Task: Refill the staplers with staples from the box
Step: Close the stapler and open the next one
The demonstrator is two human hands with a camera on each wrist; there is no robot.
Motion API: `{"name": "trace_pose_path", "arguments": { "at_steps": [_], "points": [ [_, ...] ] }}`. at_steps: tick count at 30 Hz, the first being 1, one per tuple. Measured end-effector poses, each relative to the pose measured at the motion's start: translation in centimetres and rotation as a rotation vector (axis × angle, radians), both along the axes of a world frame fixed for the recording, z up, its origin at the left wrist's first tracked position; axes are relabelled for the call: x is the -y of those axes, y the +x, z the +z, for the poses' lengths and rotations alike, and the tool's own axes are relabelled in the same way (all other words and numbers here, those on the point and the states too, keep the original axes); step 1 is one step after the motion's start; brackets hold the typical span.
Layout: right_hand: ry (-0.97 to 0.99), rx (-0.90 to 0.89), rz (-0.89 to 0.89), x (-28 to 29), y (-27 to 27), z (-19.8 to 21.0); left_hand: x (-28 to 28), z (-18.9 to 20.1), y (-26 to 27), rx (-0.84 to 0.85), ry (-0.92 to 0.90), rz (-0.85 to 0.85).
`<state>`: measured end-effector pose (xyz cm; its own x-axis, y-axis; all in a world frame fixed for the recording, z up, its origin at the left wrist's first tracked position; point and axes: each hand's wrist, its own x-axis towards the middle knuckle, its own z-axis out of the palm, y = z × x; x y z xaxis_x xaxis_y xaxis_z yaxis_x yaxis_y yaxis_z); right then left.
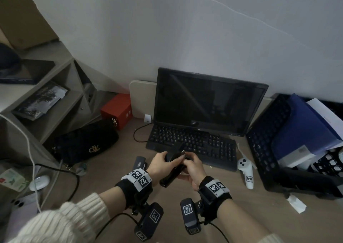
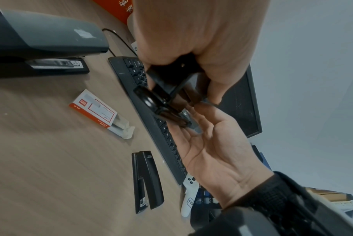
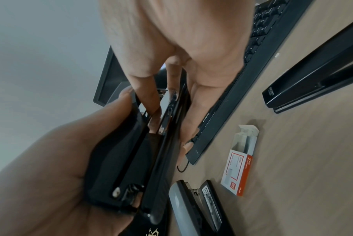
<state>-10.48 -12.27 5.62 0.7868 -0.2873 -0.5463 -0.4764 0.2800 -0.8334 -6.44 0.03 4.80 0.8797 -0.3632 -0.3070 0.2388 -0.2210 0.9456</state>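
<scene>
Across the lower half of the head view runs the wooden desk (image 1: 241,215), with the keyboard (image 1: 193,146) pushed back against the monitor (image 1: 207,101), probably to leave working room in front. Low at centre of that view, both hands lift the black stapler (image 1: 171,170) clear of the desk, hinged open. The left hand (image 1: 160,165) wraps the front end with curled fingers, while the right hand (image 1: 192,170) cradles the rear in its palm, fingers curled round the body. That grip seems meant to keep the magazine exposed and steady for loading.

At upper left of the left wrist view lies the grey stapler (image 2: 48,36), lid raised, with what looks like staples in its channel. Lower centre there, another black stapler (image 2: 146,180) lies opened flat; its channel is too dark to judge.

Between them sits the staple box (image 2: 99,114), its end flap open and grey staple strips showing inside, within easy reach.
</scene>
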Motion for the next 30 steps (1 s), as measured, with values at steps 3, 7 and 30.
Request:
{"name": "trace_pose_path", "arguments": {
  "at_steps": [3,7,30],
  "points": [
    [0.006,0.001,-0.008,0.0,0.0,0.1,0.0,0.1,-0.1,-0.009,-0.012,0.001],
    [0.002,0.009,-0.014,0.1,0.1,0.1,-0.1,0.0,0.0,-0.015,-0.020,0.006],
    [-0.154,0.081,-0.107,-0.4,0.6,-0.3,0.6,1.5,-0.1,-0.168,-0.143,0.057]
  ]
}}
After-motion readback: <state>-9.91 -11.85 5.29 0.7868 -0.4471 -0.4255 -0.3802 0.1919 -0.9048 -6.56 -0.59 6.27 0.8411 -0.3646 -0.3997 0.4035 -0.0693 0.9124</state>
